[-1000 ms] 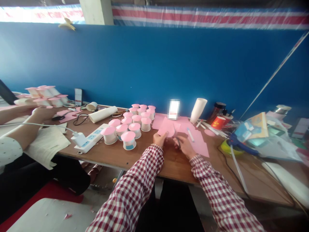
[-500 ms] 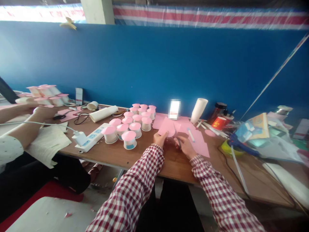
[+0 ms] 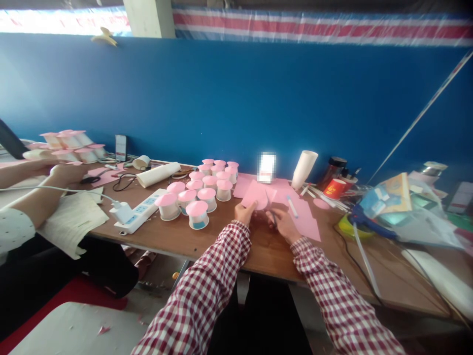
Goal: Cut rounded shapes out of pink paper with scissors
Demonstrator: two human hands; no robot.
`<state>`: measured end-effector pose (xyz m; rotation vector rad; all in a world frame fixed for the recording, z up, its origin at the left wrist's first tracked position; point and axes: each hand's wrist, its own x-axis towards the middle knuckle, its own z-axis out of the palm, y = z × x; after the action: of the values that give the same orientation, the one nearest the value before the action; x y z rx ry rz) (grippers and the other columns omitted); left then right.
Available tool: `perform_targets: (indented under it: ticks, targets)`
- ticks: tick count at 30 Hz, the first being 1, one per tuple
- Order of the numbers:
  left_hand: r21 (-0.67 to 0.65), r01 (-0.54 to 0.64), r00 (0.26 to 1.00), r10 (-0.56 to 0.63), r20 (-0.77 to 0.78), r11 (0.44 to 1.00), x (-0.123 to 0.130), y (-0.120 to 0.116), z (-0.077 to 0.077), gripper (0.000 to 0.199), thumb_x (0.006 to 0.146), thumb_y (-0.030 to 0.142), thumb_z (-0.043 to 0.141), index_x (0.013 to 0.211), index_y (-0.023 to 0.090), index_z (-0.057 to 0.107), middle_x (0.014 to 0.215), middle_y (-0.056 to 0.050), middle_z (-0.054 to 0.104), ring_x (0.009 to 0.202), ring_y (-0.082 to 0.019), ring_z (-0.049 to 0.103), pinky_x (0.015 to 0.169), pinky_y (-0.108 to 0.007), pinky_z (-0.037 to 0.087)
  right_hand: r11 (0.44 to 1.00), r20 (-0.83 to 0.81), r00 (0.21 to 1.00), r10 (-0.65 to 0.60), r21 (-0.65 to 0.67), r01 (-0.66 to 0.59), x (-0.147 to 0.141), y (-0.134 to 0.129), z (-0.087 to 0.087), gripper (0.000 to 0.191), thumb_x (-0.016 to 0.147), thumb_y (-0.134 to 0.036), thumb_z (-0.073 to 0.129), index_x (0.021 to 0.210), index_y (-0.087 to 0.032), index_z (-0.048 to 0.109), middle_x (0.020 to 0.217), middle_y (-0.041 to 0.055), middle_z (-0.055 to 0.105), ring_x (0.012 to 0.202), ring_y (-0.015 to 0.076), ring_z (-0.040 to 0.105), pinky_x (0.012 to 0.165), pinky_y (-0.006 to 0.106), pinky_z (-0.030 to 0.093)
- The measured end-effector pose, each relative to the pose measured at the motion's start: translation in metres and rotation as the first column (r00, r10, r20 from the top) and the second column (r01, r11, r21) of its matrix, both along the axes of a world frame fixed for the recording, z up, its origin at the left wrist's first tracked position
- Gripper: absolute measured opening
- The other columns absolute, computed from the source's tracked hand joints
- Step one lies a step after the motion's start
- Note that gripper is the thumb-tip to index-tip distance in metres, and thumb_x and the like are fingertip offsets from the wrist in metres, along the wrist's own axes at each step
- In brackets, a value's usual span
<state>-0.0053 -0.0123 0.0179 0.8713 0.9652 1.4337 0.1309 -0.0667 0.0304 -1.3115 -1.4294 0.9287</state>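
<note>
Between finger and thumb, my left hand (image 3: 244,212) grips a piece of pink paper (image 3: 254,195) by its lower edge. My right hand (image 3: 284,222) is closed around the handles of scissors (image 3: 274,217), whose blades point up at the paper's right side. Behind both hands, more pink sheets (image 3: 308,222) lie on the wooden table, with a white stick-like piece (image 3: 292,206) on top. To the left of my left hand stand several paper cups (image 3: 198,220) with pink paper discs on top.
A white power strip (image 3: 142,211) and a paper roll (image 3: 158,174) lie left of the cups. At the far left, another person's hands (image 3: 66,173) work near stacked cups. On the right are an upright white cone (image 3: 305,168), a red cup (image 3: 334,189) and a plastic bag (image 3: 417,222).
The scissor blades have shifted slightly at the right side of the pink paper. Both hands stay in nearly the same place.
</note>
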Motion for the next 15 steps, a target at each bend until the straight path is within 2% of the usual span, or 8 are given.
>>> perform_targets:
  ticks: [15]
  targets:
    - [0.000,0.000,1.000,0.000,0.022,1.000,0.0007,0.0018,-0.0015,0.034,0.058,0.036,0.076,0.071,0.006,0.064,0.047,0.000,0.055,0.038,-0.008,0.045,0.037,-0.021,0.035,1.000,0.020,1.000,0.013,0.027,-0.014,0.0018,0.0011,-0.0031,0.048,0.072,-0.057,0.061,0.088,-0.012,0.067,0.057,0.0004,0.056,0.050,0.0114,0.052,0.048,0.023,0.045]
